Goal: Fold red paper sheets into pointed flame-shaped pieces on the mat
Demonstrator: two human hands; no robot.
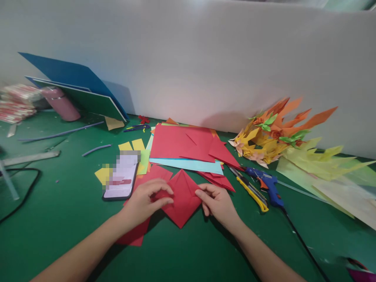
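A folded red paper diamond (pixel 183 201) stands out at the middle, with creases running to its corners. My right hand (pixel 219 201) pinches its right corner between thumb and fingers. At the left side of the diamond is my left hand (pixel 147 199), its thumb and fingers curved and apart at the paper's left edge. More red paper (pixel 135 235) lies beneath and left of my left hand. Behind the diamond is a stack with a red sheet (pixel 179 143) on top and a light blue sheet (pixel 199 166) below.
A phone (pixel 123 176) lies left on yellow papers. To the right are a yellow cutter (pixel 252 192), a blue glue gun (pixel 268 186) and orange and yellow paper flowers (pixel 273 137). A pink bottle (pixel 61 103) leans beside blue and green boards (pixel 88 102) at the back left.
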